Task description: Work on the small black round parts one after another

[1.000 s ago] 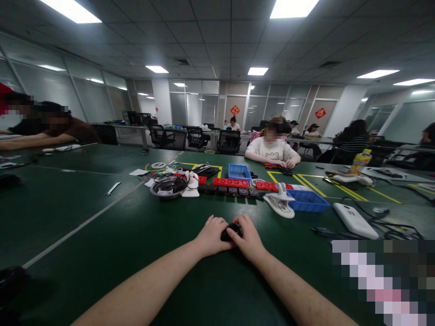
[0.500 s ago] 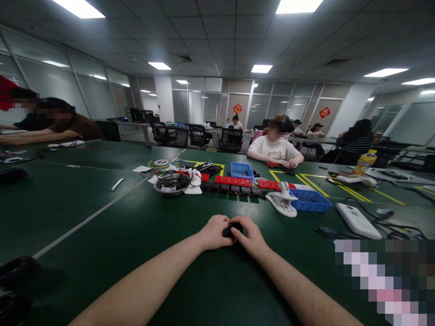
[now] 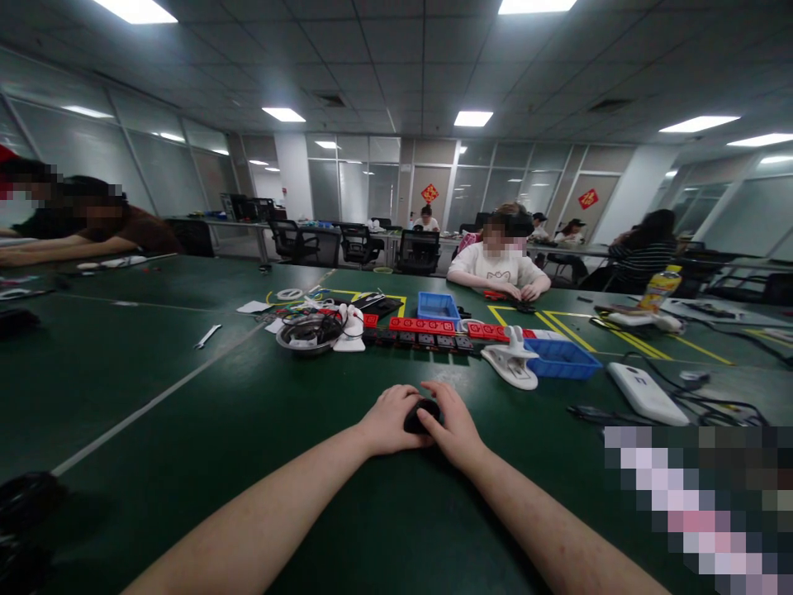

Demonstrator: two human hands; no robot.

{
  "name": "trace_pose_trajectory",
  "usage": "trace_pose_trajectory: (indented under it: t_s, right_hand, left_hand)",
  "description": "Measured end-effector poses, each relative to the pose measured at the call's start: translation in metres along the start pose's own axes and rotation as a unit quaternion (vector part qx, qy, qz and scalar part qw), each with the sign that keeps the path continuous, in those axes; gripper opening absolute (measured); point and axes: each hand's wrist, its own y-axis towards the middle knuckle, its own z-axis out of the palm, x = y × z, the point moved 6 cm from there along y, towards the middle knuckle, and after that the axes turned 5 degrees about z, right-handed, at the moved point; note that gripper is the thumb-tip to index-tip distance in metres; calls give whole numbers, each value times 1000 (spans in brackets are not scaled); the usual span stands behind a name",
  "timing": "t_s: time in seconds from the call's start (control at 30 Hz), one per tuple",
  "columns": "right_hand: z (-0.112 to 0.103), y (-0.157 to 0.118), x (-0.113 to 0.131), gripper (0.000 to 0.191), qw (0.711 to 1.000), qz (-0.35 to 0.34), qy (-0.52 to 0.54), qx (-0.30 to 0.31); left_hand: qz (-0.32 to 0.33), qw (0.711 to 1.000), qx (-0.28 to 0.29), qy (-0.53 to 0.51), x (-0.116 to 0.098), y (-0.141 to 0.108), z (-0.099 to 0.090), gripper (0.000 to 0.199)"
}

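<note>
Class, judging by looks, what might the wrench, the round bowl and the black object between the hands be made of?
Wrench: likely bare metal, silvery with a sheen. Round bowl: probably polished metal, silvery and gleaming. Black object: perhaps plastic, dark, smooth-looking; partly covered, so unsure.

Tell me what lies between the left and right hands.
A dark, rounded object lies between the left hand and the right hand, with both touching it; the head view shows this.

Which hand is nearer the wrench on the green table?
Left. The left hand is right of the wrench and nearer the camera; the right hand is farther right, touching the black object.
</note>
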Motion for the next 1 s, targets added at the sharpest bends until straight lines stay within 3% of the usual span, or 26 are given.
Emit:
trace_pose_trajectory:
  t_s: [0.17,0.33,0.5,0.7,1.0]
  right_hand:
    - [1,2,-11,29,998,63,-22,-22]
    - [1,4,-5,22,997,69,-34,-7]
    - [0,4,2,13,999,23,22,21]
    - [0,2,4,34,997,-30,56,42]
    - [0,-1,10,30,999,-42,15,31]
  left_hand:
    - [-31,997,-57,34,1,-1,-3,58]
    - [-29,996,-44,66,-1,1,-2,45]
    - [-16,1000,-13,9,0,2,0,42]
    - [-12,999,25,-31,4,3,2,46]
    - [0,1000,26,-12,1,3,3,64]
